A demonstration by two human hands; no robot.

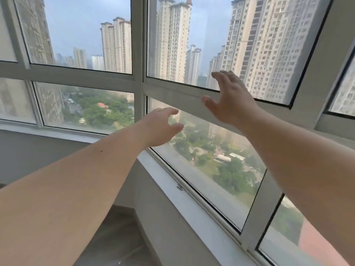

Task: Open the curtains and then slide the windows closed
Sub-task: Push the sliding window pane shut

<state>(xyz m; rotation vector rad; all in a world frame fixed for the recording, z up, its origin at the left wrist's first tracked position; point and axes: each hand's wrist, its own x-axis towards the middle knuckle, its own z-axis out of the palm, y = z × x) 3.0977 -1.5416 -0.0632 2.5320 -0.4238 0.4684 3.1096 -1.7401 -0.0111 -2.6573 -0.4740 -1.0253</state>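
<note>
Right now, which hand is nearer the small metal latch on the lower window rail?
Left. The left hand hovers open above and left of the latch; the right hand is raised higher, by the horizontal frame bar.

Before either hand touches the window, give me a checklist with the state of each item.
1. Curtains out of the way: ok, none hang across the glass in view.
2. Left hand free: ok, open, holding nothing.
3. Right hand free: ok, fingers spread, empty, raised near the middle rail.
4. Hands on the frame: cannot tell, both look just short of it.
5. Which sash slides and whether it is open: cannot tell, no gap shows.
6. Latch on the lower track: cannot tell if it is locked, too small.
</note>
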